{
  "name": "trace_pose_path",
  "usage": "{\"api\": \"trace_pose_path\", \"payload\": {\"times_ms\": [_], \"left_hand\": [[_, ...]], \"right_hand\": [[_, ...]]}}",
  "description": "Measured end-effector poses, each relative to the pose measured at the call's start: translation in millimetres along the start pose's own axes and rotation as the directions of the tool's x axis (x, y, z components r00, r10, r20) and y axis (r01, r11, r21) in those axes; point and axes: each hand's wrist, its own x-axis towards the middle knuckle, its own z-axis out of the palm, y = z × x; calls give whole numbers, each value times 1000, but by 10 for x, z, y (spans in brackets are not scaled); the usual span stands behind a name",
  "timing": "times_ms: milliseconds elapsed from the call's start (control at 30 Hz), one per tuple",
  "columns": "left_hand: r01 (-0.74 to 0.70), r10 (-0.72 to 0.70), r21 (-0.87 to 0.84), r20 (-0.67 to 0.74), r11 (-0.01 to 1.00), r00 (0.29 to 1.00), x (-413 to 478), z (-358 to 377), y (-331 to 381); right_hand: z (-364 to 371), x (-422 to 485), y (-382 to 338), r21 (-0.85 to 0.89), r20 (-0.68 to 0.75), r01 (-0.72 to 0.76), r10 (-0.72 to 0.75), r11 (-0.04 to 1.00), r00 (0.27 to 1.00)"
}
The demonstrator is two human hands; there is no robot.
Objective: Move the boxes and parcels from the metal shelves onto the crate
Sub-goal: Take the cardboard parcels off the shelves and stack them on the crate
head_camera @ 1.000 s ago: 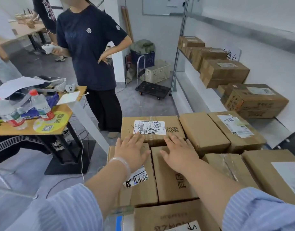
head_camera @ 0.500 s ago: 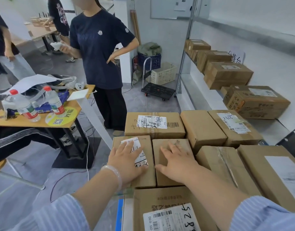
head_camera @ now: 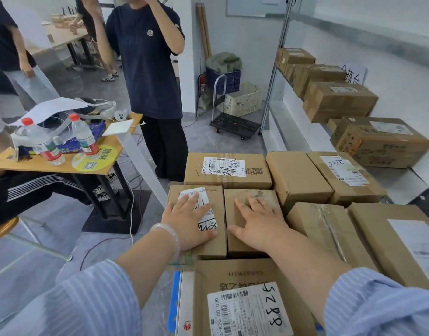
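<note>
Several brown cardboard boxes lie packed together in front of me. My left hand [head_camera: 190, 221] rests flat, fingers spread, on a small box with a white label [head_camera: 182, 197]. My right hand [head_camera: 259, 223] lies flat on the plain small box [head_camera: 264, 196] beside it. Behind them sits a wider labelled box [head_camera: 228, 169]. A box marked 5288 [head_camera: 247, 299] is nearest me. The crate under the boxes is hidden. On the metal shelf [head_camera: 400, 180] to the right stand more boxes, the closest one [head_camera: 380, 141] large.
A wooden table [head_camera: 63, 166] with water bottles and papers stands at the left. A person in a dark T-shirt [head_camera: 148, 59] stands just beyond the boxes; others stand farther left. A black trolley [head_camera: 235, 124] and a basket sit by the shelf post. Cables cross the floor.
Both hands slid back toward me, from the wide labelled box's near edge onto the two small boxes. The view came closer. The person in the dark T-shirt raised both arms.
</note>
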Motion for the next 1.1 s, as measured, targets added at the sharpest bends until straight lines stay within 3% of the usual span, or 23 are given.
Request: {"api": "trace_pose_path", "payload": {"times_ms": [633, 933, 1100], "left_hand": [[-107, 103, -142, -37, 984, 994, -994, 75, 467], [-112, 117, -79, 51, 991, 992, -1386, 122, 671], [-131, 136, -48, 125, 990, 983, -1481, 156, 719]], "right_hand": [[132, -1033, 250, -26, -71, 266, -267, 964, 961], [235, -1417, 369, -63, 42, 409, -407, 910, 912], [287, -1522, 394, -93, 133, 428, -415, 899, 900]]}}
